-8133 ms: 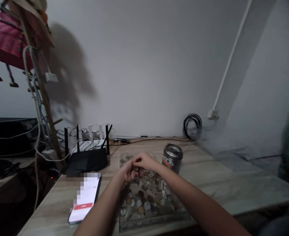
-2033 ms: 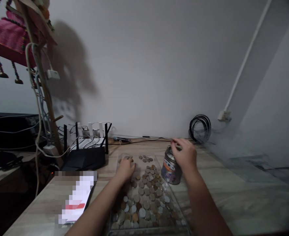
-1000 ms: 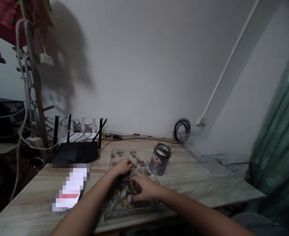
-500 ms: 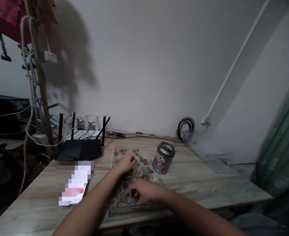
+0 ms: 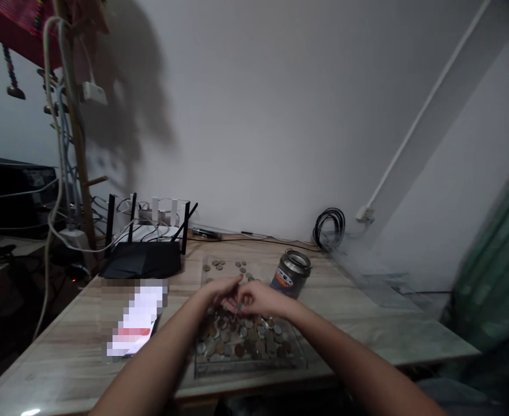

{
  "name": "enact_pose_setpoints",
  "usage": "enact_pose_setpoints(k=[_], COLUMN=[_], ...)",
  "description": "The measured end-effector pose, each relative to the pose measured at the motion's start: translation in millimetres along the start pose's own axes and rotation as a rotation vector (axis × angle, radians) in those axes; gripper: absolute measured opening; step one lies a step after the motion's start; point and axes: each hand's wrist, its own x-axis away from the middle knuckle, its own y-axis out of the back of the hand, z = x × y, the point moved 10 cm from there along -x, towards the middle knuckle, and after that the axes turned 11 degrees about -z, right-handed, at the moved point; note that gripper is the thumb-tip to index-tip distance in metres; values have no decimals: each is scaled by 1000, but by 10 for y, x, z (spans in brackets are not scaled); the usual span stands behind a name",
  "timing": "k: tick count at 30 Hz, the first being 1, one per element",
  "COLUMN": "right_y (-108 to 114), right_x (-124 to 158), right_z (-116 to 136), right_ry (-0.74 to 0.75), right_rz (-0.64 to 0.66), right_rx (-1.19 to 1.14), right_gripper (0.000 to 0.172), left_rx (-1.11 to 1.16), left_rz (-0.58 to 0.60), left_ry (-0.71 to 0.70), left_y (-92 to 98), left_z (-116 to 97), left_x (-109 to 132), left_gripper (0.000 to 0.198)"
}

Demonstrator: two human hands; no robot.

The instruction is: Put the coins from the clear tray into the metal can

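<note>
My left hand (image 5: pixel 225 290) is cupped over the middle of a shallow clear tray (image 5: pixel 249 370), thumb up and fingers curled; what lies inside it is hidden. Against its fingertips, my right hand (image 5: pixel 260 297) pinches a small greyish coin (image 5: pixel 239 307), partly covered by the fingers. Many loose coins (image 5: pixel 239 349), silver and brownish, spread over the near half of the tray. A few more coins (image 5: pixel 219 263) lie apart at its far end. Just right of the hands stands a metal tin (image 5: pixel 289 274) with a printed label and a round rim.
A phone (image 5: pixel 137 320) with a lit, blurred screen lies left of my forearm. Behind it stand a black router (image 5: pixel 144 260) with antennas and several cables. A coiled black cable (image 5: pixel 329 227) leans on the wall. Clear plastic sheeting (image 5: pixel 384 289) lies at the table's right.
My right hand has risen from the near coins to meet my left hand, uncovering the front of the tray. My left hand has turned its palm toward the right one.
</note>
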Motion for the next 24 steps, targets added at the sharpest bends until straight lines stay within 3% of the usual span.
enact_pose_setpoints(k=[3,7,8,10,13,16,20,24], right_y=[370,726,718,515,134,17,-93,-187], right_x=[-200,-154,-108,12,312,514,585,586], right_z=[95,112,32,-187,-426,-461,-430,-461], right_ry=[11,80,52,-9,-13,11,3,12], right_rz=[-241,-474,-454,-249,75,119,192,251], right_rx=[-127,15,97,239,339,385,347,308], right_gripper=[15,14,14,18,48,68,68,42], left_rx=[179,360,385,406,413,405,403,398], left_rz=[143,58,25,-21,-68,-134,-198,-205], left_ry=[72,71,70,78,85,93,58,48], left_y=[-69,101,147,207,251,303,366,383], left_z=[-13,-80,-82,-67,-44,-19,-37,-28], left_x=[70,15,-8,-44,-68,-60,-35,-45], left_gripper=[58,46,42,37,32,29,27,26])
